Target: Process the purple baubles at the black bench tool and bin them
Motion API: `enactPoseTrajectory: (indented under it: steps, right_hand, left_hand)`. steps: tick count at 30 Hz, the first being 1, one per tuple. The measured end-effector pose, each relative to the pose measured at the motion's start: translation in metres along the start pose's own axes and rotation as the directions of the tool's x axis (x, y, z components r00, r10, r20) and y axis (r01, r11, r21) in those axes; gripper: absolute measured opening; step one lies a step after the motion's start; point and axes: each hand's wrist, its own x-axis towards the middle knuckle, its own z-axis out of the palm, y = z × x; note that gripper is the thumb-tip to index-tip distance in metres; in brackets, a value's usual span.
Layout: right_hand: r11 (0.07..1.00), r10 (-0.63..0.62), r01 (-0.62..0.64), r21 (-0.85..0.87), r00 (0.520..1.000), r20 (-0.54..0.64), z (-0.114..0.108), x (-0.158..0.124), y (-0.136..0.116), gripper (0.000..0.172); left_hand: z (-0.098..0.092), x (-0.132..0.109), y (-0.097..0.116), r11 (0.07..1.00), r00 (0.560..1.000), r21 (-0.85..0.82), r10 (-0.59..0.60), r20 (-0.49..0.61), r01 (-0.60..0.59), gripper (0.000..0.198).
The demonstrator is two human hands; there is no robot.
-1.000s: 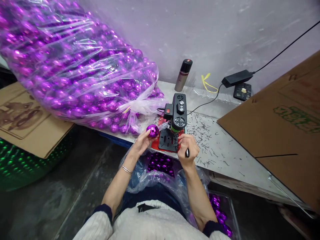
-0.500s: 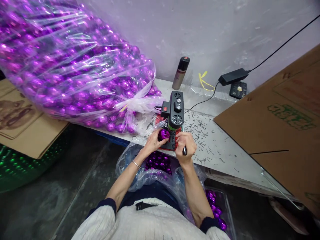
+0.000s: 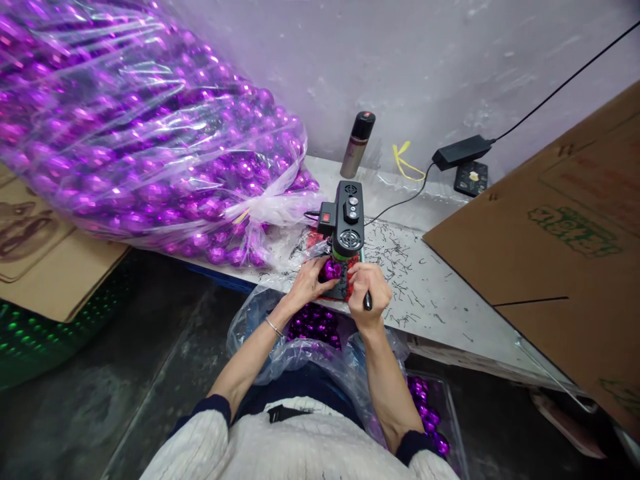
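Note:
A shiny purple ball ornament (image 3: 331, 269) rests in the curled fingers and thumb of my left hand (image 3: 309, 283), close against the underside of a small black device (image 3: 348, 223). This device stands at the bench's front edge, with a round grille and silver buttons on top and a green ring below. My right hand (image 3: 370, 293) is closed in a fist around a black handle (image 3: 368, 301) whose end pokes out below the fingers; the rest of it is hidden. Beneath both hands, more purple balls (image 3: 314, 325) lie in a clear plastic bag (image 3: 250, 310) at my lap.
A huge tied bag of purple balls (image 3: 165, 147) leans at left. Behind the device stand a spray can (image 3: 357, 143), a yellow tie (image 3: 406, 162) and a power adapter (image 3: 463, 152). Black scraps litter the bench (image 3: 430, 287). A cardboard box (image 3: 555, 260) juts in at right.
My left hand has shifted the purple ball slightly right, closer in beneath the device. My right hand keeps its grip on the handle. The whole view has drifted slightly.

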Motion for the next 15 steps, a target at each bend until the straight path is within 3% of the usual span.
enactPoseTrajectory:
  steps: [4, 9, 15]
  right_hand:
    - [1.000, 0.009, -0.009, -0.020, 1.000, 0.006, -0.002, 0.003, -0.001, 0.024]
    - [1.000, 0.009, -0.008, -0.022, 1.000, 0.021, -0.003, 0.002, -0.001, 0.024]
    - [1.000, 0.016, -0.016, -0.025, 1.000, 0.017, -0.003, 0.003, -0.002, 0.024]
  left_hand:
    - [0.017, -0.005, -0.003, 0.999, 0.998, 0.038, 0.004, -0.061, -0.002, 0.069]
    - [0.032, -0.011, -0.014, 0.998, 0.975, 0.057, 0.045, -0.218, -0.033, 0.067]
    - [0.031, -0.009, -0.018, 0.998, 0.980, 0.058, 0.046, -0.191, -0.035, 0.068]
